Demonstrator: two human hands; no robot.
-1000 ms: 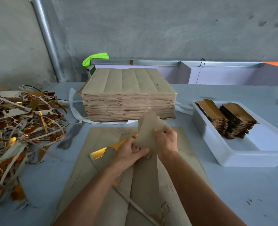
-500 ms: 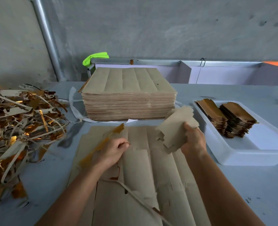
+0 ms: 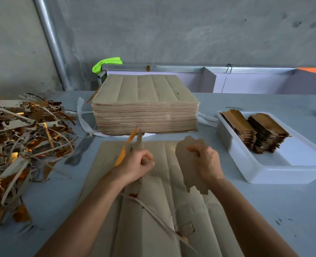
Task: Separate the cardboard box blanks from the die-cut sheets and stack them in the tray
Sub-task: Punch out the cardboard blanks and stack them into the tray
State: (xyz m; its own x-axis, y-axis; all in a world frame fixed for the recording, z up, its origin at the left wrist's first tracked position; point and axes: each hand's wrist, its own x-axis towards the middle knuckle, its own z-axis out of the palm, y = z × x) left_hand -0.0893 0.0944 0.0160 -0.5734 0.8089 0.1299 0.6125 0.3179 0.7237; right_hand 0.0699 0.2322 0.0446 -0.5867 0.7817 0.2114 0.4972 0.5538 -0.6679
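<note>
Grey, rough concrete walls rise behind a pale blue-grey bench (image 3: pixel 264 210), with a metal pipe (image 3: pixel 51 43) running up the left wall. At the far middle of the bench sits a thick, square stack of die-cut sheets (image 3: pixel 144 108), matte kraft brown, scored in long parallel panels, its edges finely layered. One loose sheet (image 3: pixel 162 210) lies flat at the near edge, partly torn along its cuts, with thin waste ribs curling off it.

At mid-bench, above this sheet, the left hand (image 3: pixel 136 166) is curled into a fist around a narrow waste strip (image 3: pixel 127 147), brown on one face and shiny gold on the other, which sticks up and away from the knuckles. Just to its right, the right hand (image 3: pixel 207 164) pinches a separated box blank (image 3: pixel 185 162), flat with notched, jagged ends; the blank stands nearly upright, extending above and below the fingers.

Near the right edge, a white plastic tray (image 3: pixel 264 175) holds two leaning stacks of blanks (image 3: pixel 255 130) with gold faces, well apart from the held one. Along the left edge lies a tangled heap of scrap strips (image 3: pixel 23 141), gold and brown.
</note>
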